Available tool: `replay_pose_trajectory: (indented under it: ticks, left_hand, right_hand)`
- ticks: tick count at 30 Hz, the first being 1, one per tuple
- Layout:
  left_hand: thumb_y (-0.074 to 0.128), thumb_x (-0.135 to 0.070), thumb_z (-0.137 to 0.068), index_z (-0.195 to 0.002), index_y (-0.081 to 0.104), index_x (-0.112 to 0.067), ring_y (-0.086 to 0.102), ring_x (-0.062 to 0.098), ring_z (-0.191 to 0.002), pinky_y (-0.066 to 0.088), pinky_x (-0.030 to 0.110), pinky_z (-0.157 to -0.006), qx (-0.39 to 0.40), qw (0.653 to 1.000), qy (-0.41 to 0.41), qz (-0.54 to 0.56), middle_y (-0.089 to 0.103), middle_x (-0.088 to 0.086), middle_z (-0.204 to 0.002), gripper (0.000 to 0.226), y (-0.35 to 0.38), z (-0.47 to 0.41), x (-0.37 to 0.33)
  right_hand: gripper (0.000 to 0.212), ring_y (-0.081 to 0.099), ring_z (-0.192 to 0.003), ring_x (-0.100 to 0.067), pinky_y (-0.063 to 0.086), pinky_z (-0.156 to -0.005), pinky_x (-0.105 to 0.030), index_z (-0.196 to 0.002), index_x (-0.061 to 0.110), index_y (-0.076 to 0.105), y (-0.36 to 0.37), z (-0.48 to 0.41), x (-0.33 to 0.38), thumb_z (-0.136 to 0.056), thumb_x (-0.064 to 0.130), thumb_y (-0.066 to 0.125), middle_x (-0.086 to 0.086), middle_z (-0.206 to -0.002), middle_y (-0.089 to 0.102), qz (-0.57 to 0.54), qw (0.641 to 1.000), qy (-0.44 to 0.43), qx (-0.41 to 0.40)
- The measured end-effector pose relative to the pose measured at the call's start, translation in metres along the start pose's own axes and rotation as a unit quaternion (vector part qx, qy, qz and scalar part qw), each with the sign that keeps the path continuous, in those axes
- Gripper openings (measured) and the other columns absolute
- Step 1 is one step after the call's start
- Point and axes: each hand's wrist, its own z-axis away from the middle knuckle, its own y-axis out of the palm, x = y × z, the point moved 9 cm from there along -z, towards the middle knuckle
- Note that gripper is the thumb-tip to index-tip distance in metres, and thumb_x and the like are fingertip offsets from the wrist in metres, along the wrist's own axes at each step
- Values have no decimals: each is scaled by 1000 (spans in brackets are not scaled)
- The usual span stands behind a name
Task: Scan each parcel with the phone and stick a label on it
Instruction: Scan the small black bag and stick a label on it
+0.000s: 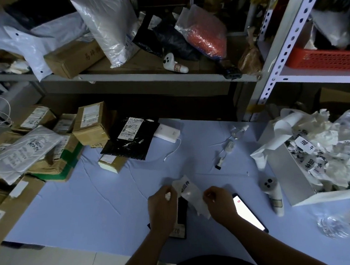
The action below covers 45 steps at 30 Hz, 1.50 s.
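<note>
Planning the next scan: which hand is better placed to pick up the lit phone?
Right. The phone lies just beside the right hand, while the left hand is farther off, over the dark parcel. Both pinch the label.

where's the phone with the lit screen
Head view, lower right: the black phone with the lit white screen lies on the blue table, between the right hand and the white handheld device.

Left hand (pixel 162 208) and right hand (pixel 218 201) on one label (pixel 191 196) (blurred)
</note>
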Motion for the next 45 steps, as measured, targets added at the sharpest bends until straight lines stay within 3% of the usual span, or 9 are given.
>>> replay_pose_trajectory:
  ticks: [4, 12, 23, 26, 28, 30, 33, 38, 45]
  left_hand:
    - [63, -2, -90, -66, 58, -12, 55, 23, -47, 49, 43, -51, -53, 992, 71, -87, 55, -2, -54, 27, -21, -3, -18]
    - [83, -25, -74, -88, 77, -9, 71, 22, -89, 51, 37, -79, -78, 918, 310, -234, 76, 6, -99, 22, -17, 22, -37]
    - [81, -47, -73, -92, 77, -12, 72, 21, -87, 53, 36, -74, -56, 909, 309, -275, 76, 3, -100, 41, -20, 33, -19]
    - [71, -68, -67, -97, 74, -23, 69, 14, -83, 51, 33, -74, 27, 941, 185, -281, 74, -7, -95, 54, -16, 24, 1]
    - [76, -73, -59, -99, 70, -34, 69, 6, -80, 53, 26, -71, 116, 984, -39, -131, 75, -13, -93, 56, -13, 22, 29]
    - [88, -55, -60, -109, 72, -27, 75, 13, -79, 55, 25, -61, 155, 929, -282, 181, 78, -3, -92, 58, 4, 34, 58]
    - [84, -24, -78, -113, 74, -11, 76, 22, -84, 56, 30, -66, 139, 875, -358, 295, 78, 7, -91, 38, 7, 35, 74]
    - [85, -8, -77, -96, 79, -16, 72, 9, -68, 53, 18, -58, 83, 941, -266, 193, 77, 2, -79, 21, -14, 21, 81]
    - [72, -4, -86, -98, 74, -10, 65, 15, -77, 56, 31, -73, 130, 989, -29, -57, 72, 3, -91, 13, -7, 11, 68]
  right_hand:
    - [25, 56, -97, -16, 51, -74, -29, -105, 17, 63, -18, 5, 9, -84, 16, 75, 1, -103, 59, 33, 995, -16, -89]
    - [26, 76, -77, -17, 63, -68, -32, -105, 24, 69, 31, 6, 53, -83, 17, 82, 1, -82, 77, -331, 938, 75, 72]
    - [25, 73, -76, -23, 60, -65, -27, -99, 9, 70, 35, 26, 53, -82, -9, 76, -22, -91, 74, -394, 910, 98, 86]
    - [20, 70, -82, -33, 59, -75, -41, -99, 8, 69, 35, 24, 45, -86, -7, 72, -27, -97, 72, -420, 897, 121, 65]
    - [17, 69, -82, -36, 58, -72, -42, -98, 6, 67, 39, 22, 39, -86, -5, 72, -28, -99, 72, -449, 878, 146, 75]
    - [19, 72, -83, -28, 61, -68, -33, -101, 7, 67, 49, 24, 34, -85, -2, 74, -22, -99, 73, -458, 867, 169, 101]
    - [26, 72, -83, -20, 57, -66, -26, -106, 7, 65, 62, 28, 27, -84, 1, 76, -16, -96, 74, -445, 869, 177, 125]
    - [27, 73, -79, -21, 59, -64, -28, -98, 5, 65, 71, 30, 17, -78, -2, 81, -14, -88, 76, -385, 900, 180, 97]
    - [13, 74, -75, -27, 63, -62, -36, -86, 8, 70, 90, 37, 8, -81, 3, 80, -6, -78, 75, -186, 972, 137, 50]
